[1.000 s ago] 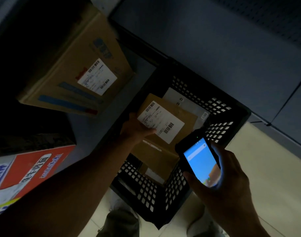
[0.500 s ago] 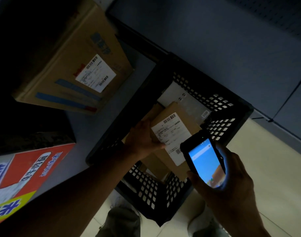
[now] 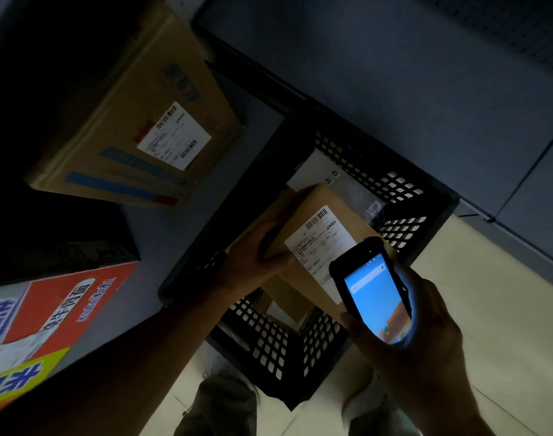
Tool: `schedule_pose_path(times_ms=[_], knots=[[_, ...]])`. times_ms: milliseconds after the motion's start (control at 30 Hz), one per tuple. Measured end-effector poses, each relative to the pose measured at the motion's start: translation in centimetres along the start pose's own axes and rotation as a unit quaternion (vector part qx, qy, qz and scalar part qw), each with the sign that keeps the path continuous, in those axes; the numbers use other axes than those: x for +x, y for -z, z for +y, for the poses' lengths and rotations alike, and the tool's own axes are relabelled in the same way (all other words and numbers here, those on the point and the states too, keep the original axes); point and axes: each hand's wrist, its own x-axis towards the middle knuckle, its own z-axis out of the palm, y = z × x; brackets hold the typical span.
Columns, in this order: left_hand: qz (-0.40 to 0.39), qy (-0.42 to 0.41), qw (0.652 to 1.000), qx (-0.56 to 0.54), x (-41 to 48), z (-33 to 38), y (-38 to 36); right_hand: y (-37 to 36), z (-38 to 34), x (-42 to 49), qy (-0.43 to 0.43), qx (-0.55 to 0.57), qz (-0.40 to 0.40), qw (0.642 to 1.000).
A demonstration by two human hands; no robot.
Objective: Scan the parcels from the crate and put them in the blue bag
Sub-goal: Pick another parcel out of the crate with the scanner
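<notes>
Very dim, underexposed; scanner screen (image 3: 377,302) glows blue, lighting right hand (image 3: 423,322); left edge black; soft blur.

Over the crate (image 3: 269,347) the left hand (image 3: 253,259) holds a parcel (image 3: 313,215), with the scanner (image 3: 375,297) in the right hand (image 3: 423,335) just near-right of it, more parcels (image 3: 284,298) in the crate beneath, a large carton (image 3: 127,121) far left and a printed box (image 3: 58,316) near left.

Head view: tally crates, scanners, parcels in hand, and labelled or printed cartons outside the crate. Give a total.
Crates: 1, the black crate
Scanners: 1, the handheld scanner in the right hand
Parcels in hand: 1, the brown parcel gripped by the left hand
Cartons outside the crate: 2, the brown labelled carton and the red printed carton
Total: 5
</notes>
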Motion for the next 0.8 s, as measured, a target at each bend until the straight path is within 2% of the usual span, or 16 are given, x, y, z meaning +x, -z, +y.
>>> schedule_pose_path(times_ms=[167, 233, 367, 600, 800], knots=[[-0.036, -0.024, 0.999, 0.007, -0.7, 1.7, 0.5, 1.5, -1.2, -0.1, -0.014, 0.019, -0.012, 1.000], [-0.034, -0.035, 0.998, 0.032, -0.6, 2.3, 0.7, 2.1, -1.6, -0.1, -0.008, 0.016, -0.012, 1.000], [-0.032, -0.001, 0.996, 0.086, -0.5, 2.7, 1.0, 2.5, -1.9, 0.0, 0.006, 0.006, -0.002, 1.000], [-0.002, -0.013, 0.997, 0.076, -0.9, 2.2, 0.1, 1.8, -1.2, -0.7, -0.007, 0.014, 0.009, 1.000], [-0.013, -0.022, 0.995, 0.092, -0.7, 2.3, 0.4, 1.8, -0.6, -1.2, -0.017, 0.003, -0.004, 1.000]])
